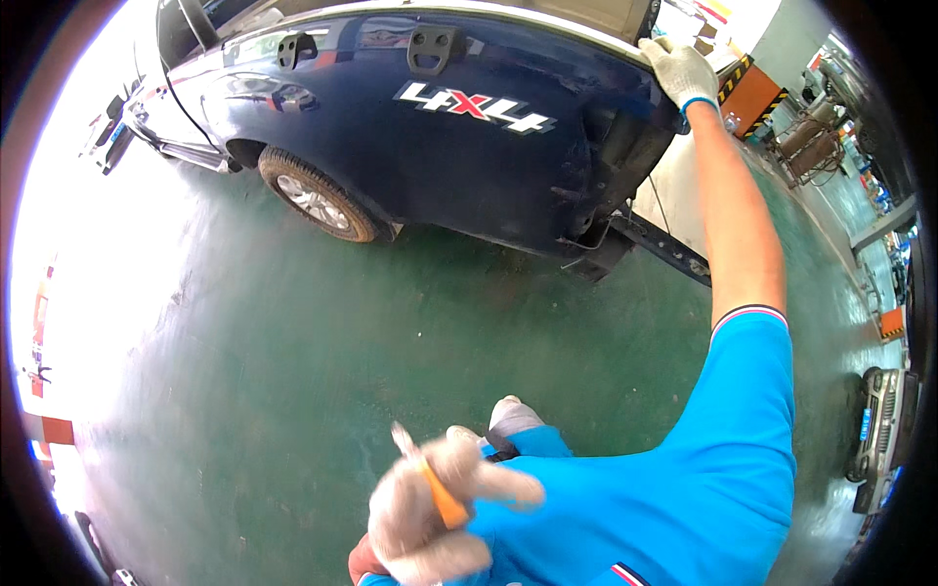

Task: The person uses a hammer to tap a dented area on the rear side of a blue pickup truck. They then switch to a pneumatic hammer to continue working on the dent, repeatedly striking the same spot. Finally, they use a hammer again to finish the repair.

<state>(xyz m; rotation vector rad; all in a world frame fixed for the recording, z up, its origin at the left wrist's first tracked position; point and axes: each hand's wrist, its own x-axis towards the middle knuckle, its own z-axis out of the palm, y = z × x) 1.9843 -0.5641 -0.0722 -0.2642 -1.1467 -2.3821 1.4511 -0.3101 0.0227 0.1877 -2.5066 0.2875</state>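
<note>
In front of me stands the dark blue side of a pickup truck bed (489, 161), with a white and red decal and exposed, stripped parts at its rear corner. My right hand (681, 74), in a pale knit glove, grips the top edge at that rear corner, arm stretched out. Low down near my body is my left hand (430, 513), gloved too and smeared by motion. Between its fingers it holds a small orange-handled tool (446, 496) with a pale pointed end; its exact kind is unclear.
A dark bracket (435, 49) and a smaller one (295, 49) sit on the truck's side. Below is the truck's wheel (315, 195); a dark frame rail (664, 249) juts from its rear. The floor (293, 342) is green. A metal rack (809, 146) and a detached car front (884, 439) stand at right.
</note>
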